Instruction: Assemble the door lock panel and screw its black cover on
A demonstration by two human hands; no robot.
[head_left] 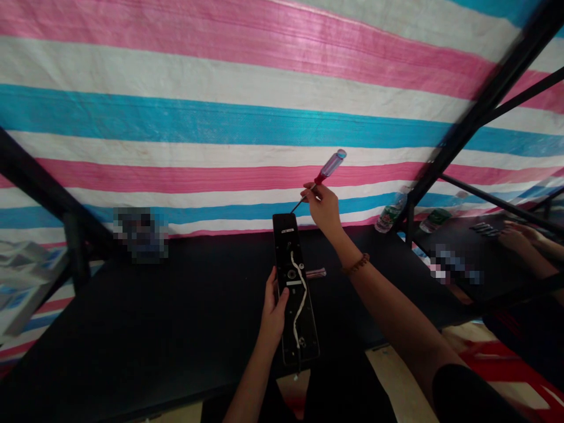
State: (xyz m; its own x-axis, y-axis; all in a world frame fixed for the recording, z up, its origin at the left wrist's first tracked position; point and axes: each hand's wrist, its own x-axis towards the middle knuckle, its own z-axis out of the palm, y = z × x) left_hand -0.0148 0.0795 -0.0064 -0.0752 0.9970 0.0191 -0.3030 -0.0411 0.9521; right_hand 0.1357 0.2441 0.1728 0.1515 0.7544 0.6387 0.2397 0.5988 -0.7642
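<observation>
My left hand grips a long black panel by its left edge, the thumb lying over its face. A white cable runs down the panel and ends in a small connector below its lower edge. In my right hand is a screwdriver with a clear and red handle, pinched around the shaft. The screwdriver points down and left, its tip at the panel's top right corner; whether it touches I cannot tell. Behind the panel, a second clear-handled tool lies on the black table, partly hidden.
A blurred-out object stands at the table's back left. On the right are a plastic bottle and black metal frame bars. Beyond them, another person's hands rest near small dark pieces. A striped sheet hangs behind.
</observation>
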